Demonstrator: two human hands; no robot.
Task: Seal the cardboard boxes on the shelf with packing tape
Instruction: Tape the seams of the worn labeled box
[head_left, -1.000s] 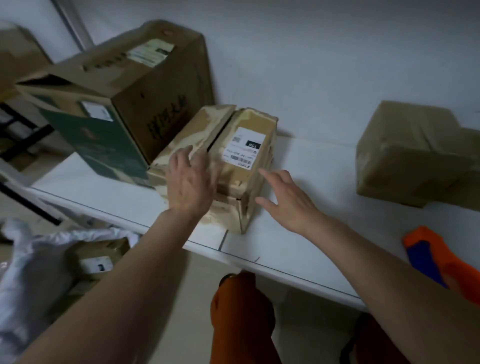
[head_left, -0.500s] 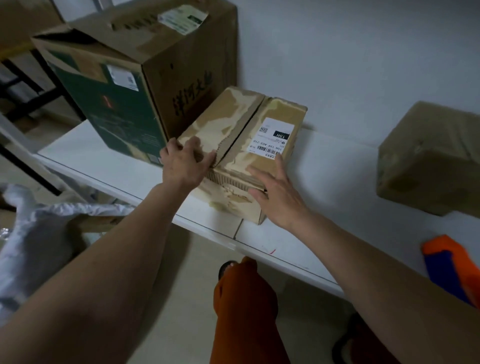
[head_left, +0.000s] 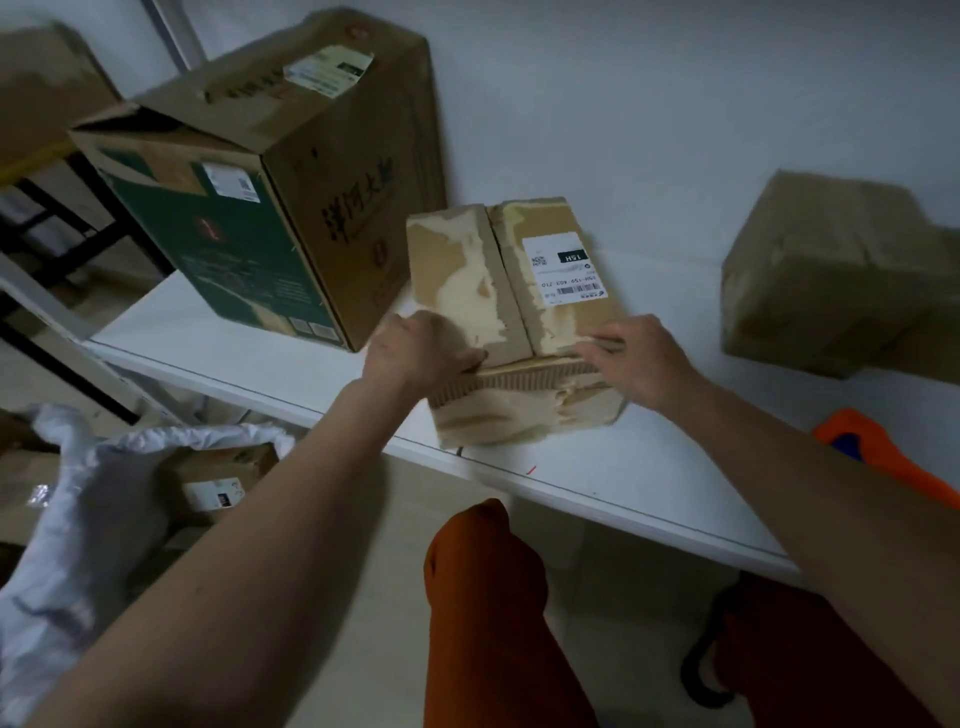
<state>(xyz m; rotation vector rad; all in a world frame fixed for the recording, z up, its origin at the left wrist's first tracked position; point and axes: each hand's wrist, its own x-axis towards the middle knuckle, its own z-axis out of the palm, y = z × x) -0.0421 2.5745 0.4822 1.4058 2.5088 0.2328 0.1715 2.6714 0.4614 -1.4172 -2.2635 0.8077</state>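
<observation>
While both of my bare forearms reach out over the white shelf board (head_left: 270, 364), my hands meet on the small, scuffed brown cardboard box (head_left: 511, 322) that sits near the shelf's front edge, just right of the tall brown-and-green cardboard carton (head_left: 291, 208). My left hand (head_left: 415, 353) grips the near left corner of the small box, thumb laid along the front edge of the left top flap and the other fingers curled over the corner and out of sight. My right hand (head_left: 641, 358) rests at the near right corner, fingers bent and pressing down on the front edge of the right top flap; I cannot tell whether they hook round the edge or only push on it. Both flaps lie down flat and meet along a dark centre seam, and I see no tape across it. On the right flap is a white printed shipping label (head_left: 563, 267). The corrugated front edge of the box shows between my hands. Well apart to the right, against the white wall, sits a crumpled brown wrapped parcel (head_left: 831, 275), and an orange-and-blue object (head_left: 872, 447) pokes out at the shelf's right end. Below the shelf to the left lie white plastic wrapping (head_left: 78, 509) and a small brown labelled box (head_left: 218, 478).
</observation>
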